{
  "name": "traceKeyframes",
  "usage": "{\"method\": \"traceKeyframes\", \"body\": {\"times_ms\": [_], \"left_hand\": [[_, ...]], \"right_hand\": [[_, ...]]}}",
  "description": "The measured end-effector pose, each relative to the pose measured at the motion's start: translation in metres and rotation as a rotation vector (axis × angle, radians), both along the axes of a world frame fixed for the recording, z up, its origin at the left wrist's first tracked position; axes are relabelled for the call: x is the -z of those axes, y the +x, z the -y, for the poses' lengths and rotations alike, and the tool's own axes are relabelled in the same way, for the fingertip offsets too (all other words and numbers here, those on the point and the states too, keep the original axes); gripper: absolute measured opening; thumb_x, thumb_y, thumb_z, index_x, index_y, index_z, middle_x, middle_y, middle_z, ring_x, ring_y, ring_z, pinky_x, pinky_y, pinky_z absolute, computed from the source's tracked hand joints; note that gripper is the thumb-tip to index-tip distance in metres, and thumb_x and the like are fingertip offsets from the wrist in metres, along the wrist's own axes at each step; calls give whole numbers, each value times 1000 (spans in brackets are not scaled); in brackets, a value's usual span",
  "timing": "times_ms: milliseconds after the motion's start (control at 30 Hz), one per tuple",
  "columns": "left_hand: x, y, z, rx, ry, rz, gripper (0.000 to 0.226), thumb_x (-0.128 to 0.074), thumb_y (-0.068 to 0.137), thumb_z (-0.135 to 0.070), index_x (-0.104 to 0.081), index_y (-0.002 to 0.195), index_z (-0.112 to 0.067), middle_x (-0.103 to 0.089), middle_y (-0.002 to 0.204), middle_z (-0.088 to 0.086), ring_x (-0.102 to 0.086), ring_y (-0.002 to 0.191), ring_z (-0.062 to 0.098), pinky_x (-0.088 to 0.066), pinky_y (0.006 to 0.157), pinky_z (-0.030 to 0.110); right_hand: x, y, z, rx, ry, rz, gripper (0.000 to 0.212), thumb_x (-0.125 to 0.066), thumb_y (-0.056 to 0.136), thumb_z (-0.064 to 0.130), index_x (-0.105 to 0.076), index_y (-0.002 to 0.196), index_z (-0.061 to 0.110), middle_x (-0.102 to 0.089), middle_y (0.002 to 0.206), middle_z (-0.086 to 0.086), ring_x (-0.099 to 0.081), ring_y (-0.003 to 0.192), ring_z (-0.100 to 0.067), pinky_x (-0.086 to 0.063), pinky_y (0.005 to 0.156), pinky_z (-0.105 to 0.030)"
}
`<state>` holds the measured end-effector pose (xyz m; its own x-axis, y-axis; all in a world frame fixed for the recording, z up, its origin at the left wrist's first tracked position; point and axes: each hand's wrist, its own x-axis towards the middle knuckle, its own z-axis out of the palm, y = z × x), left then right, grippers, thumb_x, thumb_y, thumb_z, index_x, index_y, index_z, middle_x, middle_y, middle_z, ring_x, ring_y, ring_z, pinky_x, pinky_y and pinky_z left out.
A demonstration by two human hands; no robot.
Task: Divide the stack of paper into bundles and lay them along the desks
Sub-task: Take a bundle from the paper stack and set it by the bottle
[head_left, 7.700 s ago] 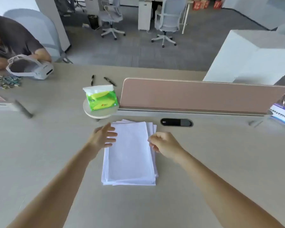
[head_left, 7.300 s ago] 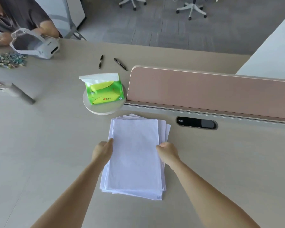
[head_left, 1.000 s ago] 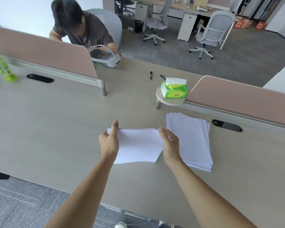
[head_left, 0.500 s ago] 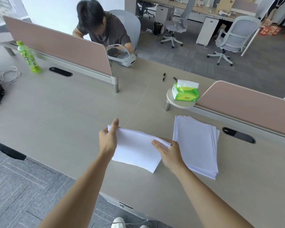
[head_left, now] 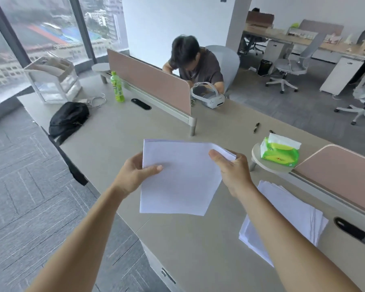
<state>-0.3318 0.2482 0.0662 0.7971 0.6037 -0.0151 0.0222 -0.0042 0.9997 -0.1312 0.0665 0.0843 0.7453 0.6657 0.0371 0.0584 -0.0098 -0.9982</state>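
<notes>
A thin bundle of white paper [head_left: 181, 178] hangs in the air above the beige desk [head_left: 118, 140], tilted and slightly bent. My left hand [head_left: 133, 175] pinches its left edge with the thumb on top. My right hand [head_left: 233, 171] grips its upper right corner. The remaining stack of paper [head_left: 287, 220] lies flat on the desk at the lower right, its sheets a little fanned, below my right forearm.
A green tissue pack [head_left: 279, 151] sits on a small round shelf beside a pink divider [head_left: 341, 175]. Farther along are another divider [head_left: 150, 81], a green bottle [head_left: 117, 87], a black bag [head_left: 67, 119], a white headset [head_left: 209, 95], pens and a seated person [head_left: 195, 60]. The desk edge drops to grey carpet at left.
The view has swung left toward the far desk and window. The bundle has risen off the desk and turned, held by both hands. The stack now lies at the lower right.
</notes>
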Motion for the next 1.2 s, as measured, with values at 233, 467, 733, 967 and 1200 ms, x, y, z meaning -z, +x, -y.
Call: {"method": "traceKeyframes", "body": {"times_ms": [233,467,733,967,1200], "left_hand": [[-10,-26,-32,-303,154,18,58,-75,71,-54,-69,77,3,-72,75,7,-71,67,24,-57,63,46],[-8,-64,-120,-344,69,185,38,-68,80,-46,-66,77,-8,-71,71,-4,-70,64,16,-54,56,30],[3,-87,-237,-432,90,98,71,-62,89,-56,-42,60,5,-40,55,2,-40,49,15,-32,48,27],[14,-73,-295,-382,-69,97,63,-65,92,-47,-48,63,6,-38,68,7,-37,62,20,-28,55,32],[30,-30,-332,-416,-191,-85,54,-66,89,-51,-42,62,-12,-37,51,-5,-35,45,15,-28,43,20]], "right_hand": [[-29,-20,-73,-115,32,-1,74,-84,67,55,-64,92,-12,-64,86,-33,-50,82,-19,-39,75,-37],[-44,-59,-174,-65,-18,72,90,-85,67,57,-55,98,-23,-45,124,-36,-48,114,-51,-37,68,-35],[-70,-101,-285,-68,-135,235,62,-79,69,55,-72,105,5,-73,112,-16,-71,105,-32,-54,96,-56],[-42,-94,-317,-233,-139,84,23,-48,105,23,-67,116,21,-76,114,4,-70,113,-19,-56,89,-33],[3,-60,-368,-140,-213,165,25,-45,106,22,-69,111,25,-75,103,14,-70,99,-18,-53,88,-32]]}}
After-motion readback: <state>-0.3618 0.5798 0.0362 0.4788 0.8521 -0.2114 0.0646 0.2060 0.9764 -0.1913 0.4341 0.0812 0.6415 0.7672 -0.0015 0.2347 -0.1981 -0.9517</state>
